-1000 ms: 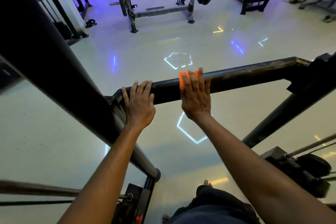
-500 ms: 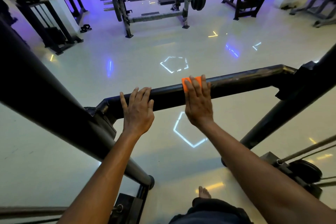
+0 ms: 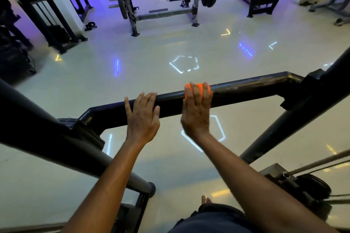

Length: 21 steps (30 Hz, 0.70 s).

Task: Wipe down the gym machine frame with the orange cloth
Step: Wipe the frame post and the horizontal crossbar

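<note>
Grip: right hand (image 3: 197, 111) lies flat, fingers straight, pressing the orange cloth (image 3: 197, 87) onto the crossbar (image 3: 246, 91); nothing's pinched.
Other hand: left hand (image 3: 143, 117) rests on the same crossbar, fingers draped over its top, just left of the cloth.
Axis: crossbar runs left to right, so I'd guess the wipe follows it; right hand is nearer the unwiped stretch.
Hidden: most of the cloth is under the fingers.

Both bare arms reach out toward twelve o'clock. The left hand (image 3: 143, 117) lies flat with straight fingers. The right hand (image 3: 197, 112) presses down, fingers straight and together.
</note>
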{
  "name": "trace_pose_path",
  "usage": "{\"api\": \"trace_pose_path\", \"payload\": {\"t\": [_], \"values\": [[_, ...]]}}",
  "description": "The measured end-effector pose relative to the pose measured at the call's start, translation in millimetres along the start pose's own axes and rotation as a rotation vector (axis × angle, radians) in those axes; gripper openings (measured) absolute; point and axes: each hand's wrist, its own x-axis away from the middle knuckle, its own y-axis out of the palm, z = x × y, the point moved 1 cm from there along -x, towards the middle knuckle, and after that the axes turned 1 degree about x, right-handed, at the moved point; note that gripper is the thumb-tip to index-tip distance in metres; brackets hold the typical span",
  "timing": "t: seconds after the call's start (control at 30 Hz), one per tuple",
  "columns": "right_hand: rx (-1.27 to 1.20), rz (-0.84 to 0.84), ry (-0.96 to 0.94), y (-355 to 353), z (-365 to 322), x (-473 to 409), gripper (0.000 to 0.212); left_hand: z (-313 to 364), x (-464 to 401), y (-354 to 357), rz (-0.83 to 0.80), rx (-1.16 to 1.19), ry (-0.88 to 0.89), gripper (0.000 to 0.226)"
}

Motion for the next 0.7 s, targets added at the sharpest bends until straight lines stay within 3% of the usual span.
{"api": "trace_pose_path", "payload": {"t": [0.1,0.2,0.3,0.43,0.5,0.6,0.7], "values": [[-0.051,-0.089,-0.162,13.7,-18.8,7.0,0.051,13.1,-5.1,4.1,-0.01,0.0,0.005,0.051],[0.054,-0.084,-0.269,0.0,25.0,-2.2,0.059,19.2,-10.5,5.9,-0.026,0.017,0.004,0.051],[0.082,-0.039,-0.168,-19.7,63.4,-13.4,0.057,23.2,-11.8,8.4,-0.014,0.028,-0.008,0.048],[-0.043,-0.021,0.065,-8.5,24.9,-11.6,0.046,33.8,-11.9,17.2,0.01,-0.003,-0.026,0.048],[-0.068,-0.076,-0.008,0.6,8.0,-5.8,0.047,36.7,-12.3,21.8,0.017,-0.016,-0.032,0.048],[-0.008,-0.108,-0.217,-5.1,40.6,-5.5,0.054,36.2,-11.5,28.4,0.022,-0.025,-0.031,0.047],[0.06,-0.068,-0.146,-25.6,84.8,-10.5,0.062,38.7,-10.7,33.5,0.05,-0.048,-0.029,0.048]]}}
